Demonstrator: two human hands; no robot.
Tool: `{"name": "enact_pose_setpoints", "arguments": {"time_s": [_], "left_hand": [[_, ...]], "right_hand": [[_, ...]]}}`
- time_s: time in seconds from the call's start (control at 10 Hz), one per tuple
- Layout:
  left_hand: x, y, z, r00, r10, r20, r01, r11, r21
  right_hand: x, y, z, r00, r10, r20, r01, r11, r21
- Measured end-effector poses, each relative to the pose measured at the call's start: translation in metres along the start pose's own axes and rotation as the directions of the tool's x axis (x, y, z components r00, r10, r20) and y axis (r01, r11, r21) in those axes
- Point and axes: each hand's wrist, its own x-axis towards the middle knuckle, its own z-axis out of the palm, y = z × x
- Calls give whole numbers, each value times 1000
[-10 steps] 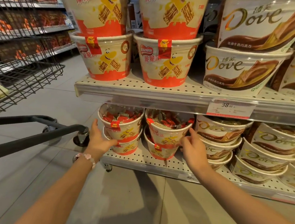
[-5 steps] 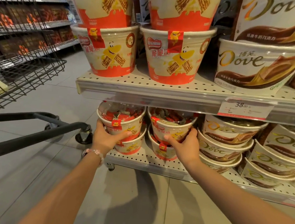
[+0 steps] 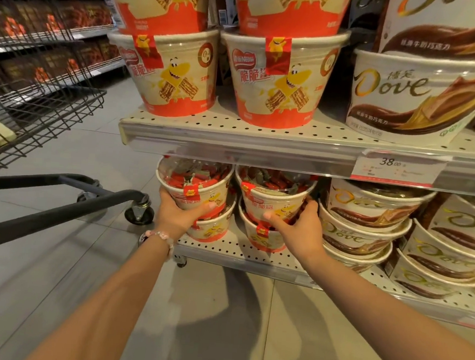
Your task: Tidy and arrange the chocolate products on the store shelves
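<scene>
- We have our left hand (image 3: 178, 215) wrapped around the top wafer tub (image 3: 194, 186) of the left stack on the lower shelf (image 3: 225, 251), thumb across its front and fingers curled round its far left side.
- Our right hand (image 3: 298, 227) grips the top tub of the neighbouring stack (image 3: 275, 195), thumb on the front label, fingers round its right flank at about 3 o'clock.
- Each held tub sits nested on a second tub below it; both stacks stand just behind the shelf's front edge, at roughly 12 o'clock from our wrists.
- We judge the job to be mid-way here: both stacks are upright and side by side, but their labels are not squarely forward, so turning and aligning seem left to do.
- At 3 o'clock from our right hand, the Dove tubs (image 3: 370, 207) lean in slanted, overlapping piles; these look untidied, and they sit so close to the right stack that our fingers have little room there.
- Directly above, at 12 o'clock, the upper shelf (image 3: 233, 145) with its price tag (image 3: 396, 168) overhangs the tubs, so lifting them straight up would be cramped.
- On that upper shelf, larger wafer tubs (image 3: 278, 80) appear neatly stacked.
- At 9 o'clock, a wire trolley (image 3: 46, 108) stands well apart from the shelves.
</scene>
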Motion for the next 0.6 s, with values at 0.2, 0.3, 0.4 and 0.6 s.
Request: {"name": "enact_pose_setpoints", "arguments": {"time_s": [0.2, 0.3, 0.4, 0.6], "left_hand": [[-8, 4, 8, 997, -15, -71, 11, 998, -55], [-19, 10, 10, 992, -6, -124, -7, 994, -105], [-39, 23, 11, 984, -23, -174, -1, 991, -135], [-78, 42, 6, 980, -113, -164, 106, 993, -52]], "right_hand": [[3, 0, 0, 998, 31, 50, -31, 1000, -1], [-4, -5, -6, 995, 43, 89, -47, 998, 46], [-17, -20, -18, 992, -2, 129, -15, 991, 132], [-54, -41, -72, 975, 0, 221, -63, 959, 278]]}}
